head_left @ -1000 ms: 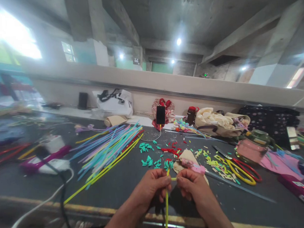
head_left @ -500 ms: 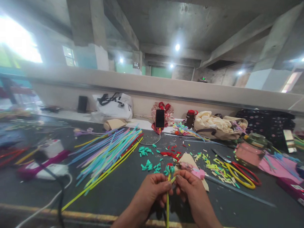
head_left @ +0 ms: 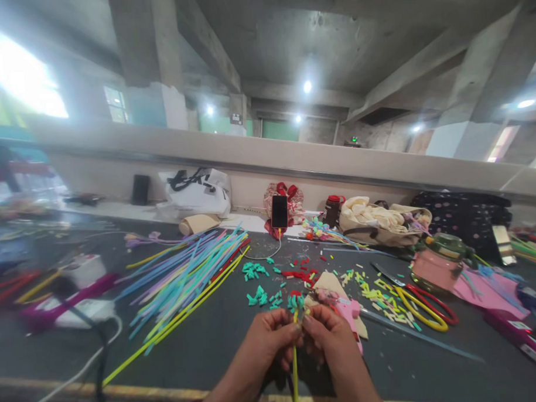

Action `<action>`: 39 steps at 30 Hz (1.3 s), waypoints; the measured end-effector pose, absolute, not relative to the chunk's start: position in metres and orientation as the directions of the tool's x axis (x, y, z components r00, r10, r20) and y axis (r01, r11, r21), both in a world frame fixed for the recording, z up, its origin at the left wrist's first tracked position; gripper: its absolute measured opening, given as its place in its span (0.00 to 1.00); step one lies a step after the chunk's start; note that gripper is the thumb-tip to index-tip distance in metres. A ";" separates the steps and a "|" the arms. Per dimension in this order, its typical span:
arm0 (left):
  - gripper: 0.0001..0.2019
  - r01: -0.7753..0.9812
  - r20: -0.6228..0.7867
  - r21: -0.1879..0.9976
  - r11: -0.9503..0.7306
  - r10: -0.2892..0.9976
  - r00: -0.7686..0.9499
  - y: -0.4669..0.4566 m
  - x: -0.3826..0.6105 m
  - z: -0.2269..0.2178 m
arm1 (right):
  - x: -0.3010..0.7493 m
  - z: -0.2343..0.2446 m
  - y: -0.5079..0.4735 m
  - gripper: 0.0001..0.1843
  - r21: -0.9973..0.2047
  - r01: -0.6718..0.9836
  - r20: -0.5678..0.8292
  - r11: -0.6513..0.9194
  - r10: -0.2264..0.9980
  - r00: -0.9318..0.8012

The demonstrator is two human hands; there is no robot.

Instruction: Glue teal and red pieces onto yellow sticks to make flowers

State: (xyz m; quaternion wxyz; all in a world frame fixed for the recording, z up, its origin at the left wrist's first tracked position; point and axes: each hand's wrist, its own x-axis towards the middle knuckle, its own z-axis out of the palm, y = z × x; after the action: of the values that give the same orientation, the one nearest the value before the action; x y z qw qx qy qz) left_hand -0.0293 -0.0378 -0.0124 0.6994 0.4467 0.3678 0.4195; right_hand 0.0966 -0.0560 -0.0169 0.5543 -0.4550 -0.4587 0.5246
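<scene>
Upright between my hands is a thin yellow stem (head_left: 295, 364), its top end carrying a small flower-like cluster (head_left: 295, 301) of teal and red pieces. My left hand (head_left: 275, 338) pinches the stem just under the cluster. Close beside it, my right hand (head_left: 324, 334) has thumb and forefinger pressed together on a small bit of yellow (head_left: 307, 311), mostly hidden by the fingertips. Just beyond my hands lie loose teal pieces (head_left: 258, 296) and red pieces (head_left: 301, 275). A pink tool (head_left: 348, 308), partly covered by my right hand, rests on tan material.
Long coloured stems (head_left: 187, 280) are heaped on the left of the dark table (head_left: 189, 356). Scissors (head_left: 419, 307) and yellow pieces (head_left: 381, 302) lie at the right, near a jar (head_left: 437, 265). A phone (head_left: 279, 211) stands at the back. A cable (head_left: 101, 353) crosses the left front.
Both hands stay together at the stem below the cluster. My right fingertips have closed further over the yellow bit, so less of it shows. The view has shifted slightly.
</scene>
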 end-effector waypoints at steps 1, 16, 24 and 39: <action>0.12 -0.258 -0.142 0.932 0.253 0.914 0.380 -0.038 -0.030 -0.012 | 0.097 -0.017 -0.056 0.16 -0.986 -0.161 0.032 0.037 0.999 0.030; 0.13 -0.281 -0.117 0.929 0.242 0.910 0.398 -0.041 -0.030 -0.014 | 0.100 -0.005 -0.071 0.06 -0.994 0.063 0.095 0.090 0.992 0.085; 0.14 -0.294 -0.108 0.925 0.239 0.911 0.399 -0.043 -0.030 -0.014 | 0.102 -0.010 -0.074 0.08 -0.920 0.342 0.242 0.194 0.965 0.102; 0.12 -0.316 -0.132 0.913 0.257 0.921 0.366 -0.037 -0.034 -0.017 | 0.116 0.000 -0.072 0.09 -0.923 0.369 0.163 0.107 0.979 0.123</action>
State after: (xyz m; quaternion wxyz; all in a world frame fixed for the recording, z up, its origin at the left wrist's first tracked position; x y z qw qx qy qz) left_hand -0.0338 -0.0365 -0.0167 0.7085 0.4256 0.3556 0.4364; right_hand 0.1158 -0.0724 0.0004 0.4695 -0.5838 -0.5773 0.3247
